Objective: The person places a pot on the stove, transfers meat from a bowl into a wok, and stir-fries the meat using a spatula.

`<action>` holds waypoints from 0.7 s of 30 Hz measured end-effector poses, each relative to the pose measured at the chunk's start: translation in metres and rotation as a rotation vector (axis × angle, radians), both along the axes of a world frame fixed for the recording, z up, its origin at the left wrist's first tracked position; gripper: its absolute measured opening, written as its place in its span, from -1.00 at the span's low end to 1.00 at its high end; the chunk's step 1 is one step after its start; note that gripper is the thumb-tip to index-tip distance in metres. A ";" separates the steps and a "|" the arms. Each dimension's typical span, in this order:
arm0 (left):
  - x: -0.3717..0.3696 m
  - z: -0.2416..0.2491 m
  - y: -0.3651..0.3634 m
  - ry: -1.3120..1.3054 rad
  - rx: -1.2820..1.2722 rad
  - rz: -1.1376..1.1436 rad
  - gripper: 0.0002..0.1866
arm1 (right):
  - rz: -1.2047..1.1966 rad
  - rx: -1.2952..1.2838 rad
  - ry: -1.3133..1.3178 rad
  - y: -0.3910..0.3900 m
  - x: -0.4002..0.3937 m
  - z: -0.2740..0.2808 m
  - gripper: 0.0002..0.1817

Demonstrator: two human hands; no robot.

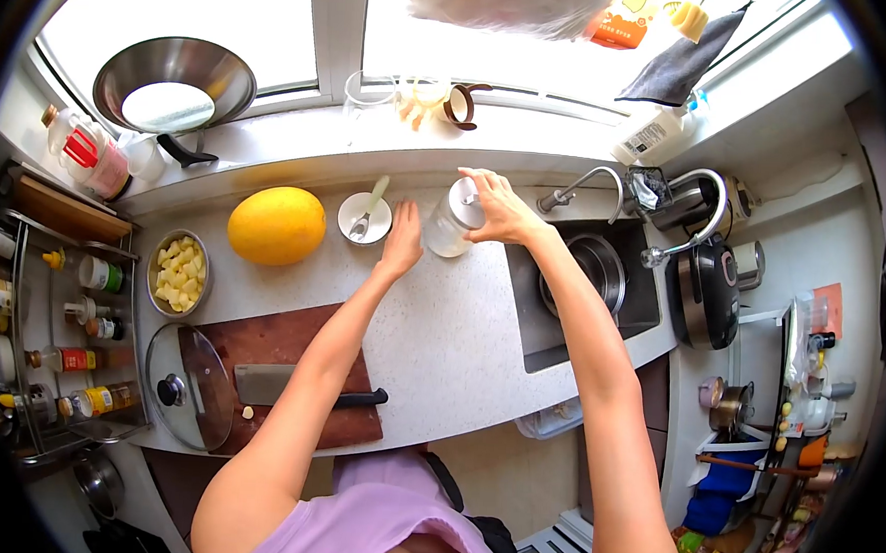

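Observation:
My right hand point(506, 215) grips a clear jar with a white lid point(452, 239) at its top, fingers around the lid's edge. The jar stands on the counter left of the sink. My left hand point(403, 242) is between the jar and a small white bowl point(350, 203), fingers stretched out and holding nothing that I can see. In the bowl rests a spoon with a pale green handle point(378, 190). Further left sit a whole yellow melon point(276, 226) and a metal bowl of pale cut chunks point(180, 275).
A cleaver point(267, 383) lies on a dark wooden cutting board point(350, 432), partly under my left forearm. A glass pot lid point(210, 420) overlaps the board. At right is a sink point(549, 354) with a metal pot point(604, 260) inside. A spice rack point(136, 361) stands far left.

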State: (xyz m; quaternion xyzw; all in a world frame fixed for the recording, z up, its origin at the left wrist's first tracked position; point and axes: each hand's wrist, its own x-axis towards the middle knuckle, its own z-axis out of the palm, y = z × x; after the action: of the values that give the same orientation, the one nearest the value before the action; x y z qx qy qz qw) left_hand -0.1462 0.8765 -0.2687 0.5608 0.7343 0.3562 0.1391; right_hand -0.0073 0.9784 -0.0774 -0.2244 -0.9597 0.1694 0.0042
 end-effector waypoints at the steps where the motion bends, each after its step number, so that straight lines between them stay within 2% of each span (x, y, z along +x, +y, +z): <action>1: 0.000 -0.001 0.004 0.139 -0.017 -0.004 -0.34 | 0.003 0.069 0.056 -0.002 0.004 -0.001 0.04; 4: 0.002 -0.013 0.022 0.292 -0.008 0.085 -0.45 | -0.073 0.018 0.205 -0.018 0.023 0.016 0.02; 6: 0.002 -0.018 0.028 0.274 0.005 0.104 -0.44 | -0.082 0.018 0.257 -0.038 0.044 0.028 -0.04; 8: 0.004 -0.022 0.030 0.253 0.016 0.117 -0.43 | -0.200 -0.090 0.370 -0.062 0.075 0.030 -0.11; 10: 0.004 -0.025 0.032 0.453 -0.003 0.169 -0.53 | -0.318 -0.158 0.407 -0.092 0.112 0.022 -0.18; 11: 0.004 -0.027 0.032 0.473 0.004 0.195 -0.54 | -0.397 -0.215 0.439 -0.109 0.131 0.015 -0.21; 15: 0.015 -0.009 0.013 0.385 -0.174 0.131 -0.52 | -0.653 -0.409 0.517 -0.181 0.198 -0.006 -0.29; 21: 0.061 -0.002 -0.035 0.320 -0.129 0.062 -0.45 | -1.081 -0.672 0.693 -0.272 0.273 -0.024 -0.35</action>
State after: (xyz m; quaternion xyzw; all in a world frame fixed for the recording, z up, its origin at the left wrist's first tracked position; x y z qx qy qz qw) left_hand -0.0856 0.8418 -0.2706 0.5776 0.7852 0.2185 0.0451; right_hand 0.2652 0.7060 -0.1018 -0.5901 -0.5544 0.4907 0.3219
